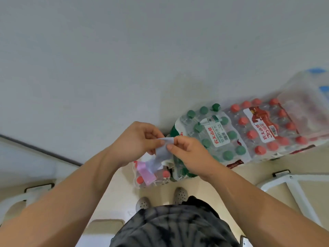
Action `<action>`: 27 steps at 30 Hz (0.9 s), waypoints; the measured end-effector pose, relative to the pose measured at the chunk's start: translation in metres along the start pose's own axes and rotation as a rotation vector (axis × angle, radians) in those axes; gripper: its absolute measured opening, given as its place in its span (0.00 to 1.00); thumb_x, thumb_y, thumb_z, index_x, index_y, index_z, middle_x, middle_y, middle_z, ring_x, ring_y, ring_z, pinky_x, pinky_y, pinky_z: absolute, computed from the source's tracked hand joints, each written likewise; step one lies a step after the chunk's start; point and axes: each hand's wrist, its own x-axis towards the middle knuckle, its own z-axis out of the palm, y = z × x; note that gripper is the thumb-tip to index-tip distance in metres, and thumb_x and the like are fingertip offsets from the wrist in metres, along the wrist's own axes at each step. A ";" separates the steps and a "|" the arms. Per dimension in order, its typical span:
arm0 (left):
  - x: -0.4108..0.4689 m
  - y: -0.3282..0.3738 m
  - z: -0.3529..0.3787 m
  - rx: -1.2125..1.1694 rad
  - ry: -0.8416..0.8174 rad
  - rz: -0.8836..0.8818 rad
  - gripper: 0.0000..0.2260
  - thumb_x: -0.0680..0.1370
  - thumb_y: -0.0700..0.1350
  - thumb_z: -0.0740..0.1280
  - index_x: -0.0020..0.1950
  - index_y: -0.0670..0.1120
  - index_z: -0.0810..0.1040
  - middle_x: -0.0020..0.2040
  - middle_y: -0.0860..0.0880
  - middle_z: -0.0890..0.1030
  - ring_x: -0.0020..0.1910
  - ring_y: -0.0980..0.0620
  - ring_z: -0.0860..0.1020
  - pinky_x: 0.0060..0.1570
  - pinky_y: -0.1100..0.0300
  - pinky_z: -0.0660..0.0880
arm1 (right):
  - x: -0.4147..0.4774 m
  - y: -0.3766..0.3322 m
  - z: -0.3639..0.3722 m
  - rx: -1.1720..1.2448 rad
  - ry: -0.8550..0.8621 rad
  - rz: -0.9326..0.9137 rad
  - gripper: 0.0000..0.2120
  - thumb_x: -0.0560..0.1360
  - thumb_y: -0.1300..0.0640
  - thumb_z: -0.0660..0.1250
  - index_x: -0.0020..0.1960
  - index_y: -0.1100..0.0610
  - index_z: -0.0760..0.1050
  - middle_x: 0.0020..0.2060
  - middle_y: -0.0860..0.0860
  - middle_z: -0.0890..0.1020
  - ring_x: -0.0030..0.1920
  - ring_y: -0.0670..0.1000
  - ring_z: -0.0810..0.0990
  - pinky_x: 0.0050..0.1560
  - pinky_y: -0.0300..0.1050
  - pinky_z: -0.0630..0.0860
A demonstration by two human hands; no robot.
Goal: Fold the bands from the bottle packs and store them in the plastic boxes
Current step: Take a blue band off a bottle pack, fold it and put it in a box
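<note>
While both hands pinch band (162,151), pack label (218,133) reads 农夫山泉.

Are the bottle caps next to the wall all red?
No, the pack by the hands has green caps, and the pack beside it has red ones.

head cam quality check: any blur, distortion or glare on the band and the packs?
Head view: strong wide-angle bending at the edges; the red-cap pack smears toward the right edge; the band between left hand and right hand is soft but readable; light is flat, shadows faint; mild sheen on the green-cap pack.
</note>
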 end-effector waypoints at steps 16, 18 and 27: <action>0.024 0.106 0.099 -0.135 -0.168 -0.019 0.05 0.71 0.39 0.74 0.43 0.38 0.81 0.34 0.36 0.83 0.25 0.47 0.81 0.30 0.57 0.79 | -0.083 -0.029 -0.143 0.264 -0.055 0.054 0.10 0.80 0.61 0.68 0.40 0.58 0.80 0.32 0.51 0.82 0.30 0.48 0.79 0.27 0.38 0.73; 0.041 0.102 0.121 -0.080 -0.096 -0.042 0.04 0.74 0.37 0.74 0.45 0.38 0.81 0.35 0.38 0.84 0.27 0.46 0.81 0.32 0.57 0.79 | -0.071 -0.014 -0.167 0.172 -0.045 0.051 0.11 0.79 0.60 0.70 0.38 0.59 0.80 0.34 0.52 0.81 0.33 0.49 0.79 0.32 0.41 0.77; 0.130 0.067 0.160 0.367 0.040 -0.208 0.04 0.74 0.42 0.74 0.43 0.42 0.83 0.30 0.44 0.81 0.26 0.54 0.76 0.27 0.63 0.68 | 0.025 0.060 -0.207 -0.172 -0.081 0.119 0.10 0.74 0.58 0.75 0.44 0.67 0.81 0.34 0.54 0.76 0.35 0.49 0.72 0.40 0.45 0.70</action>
